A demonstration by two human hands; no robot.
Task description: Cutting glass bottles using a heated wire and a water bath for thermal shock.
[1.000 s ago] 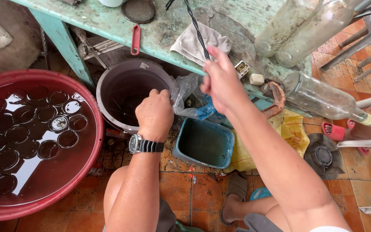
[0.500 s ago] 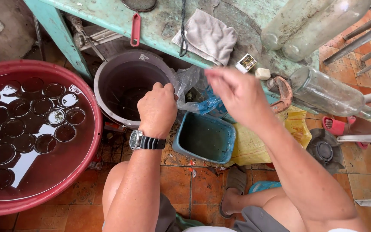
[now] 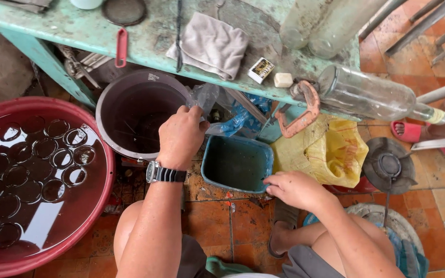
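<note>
Two bare hands, the left hand [image 3: 181, 136] and the right hand [image 3: 293, 189]. One dark round plastic bucket [image 3: 110, 103] beside the left fingers, one teal rectangular plastic tub [image 3: 237, 163] touching the right fingers. One red round basin [image 3: 86, 226] holding more than a dozen round glass lids, some too blurred to count. One grey folded cloth [image 3: 209, 44], three clear glass bottles and one orange clamp [image 3: 305, 116] on the desk [image 3: 68, 31].
</note>
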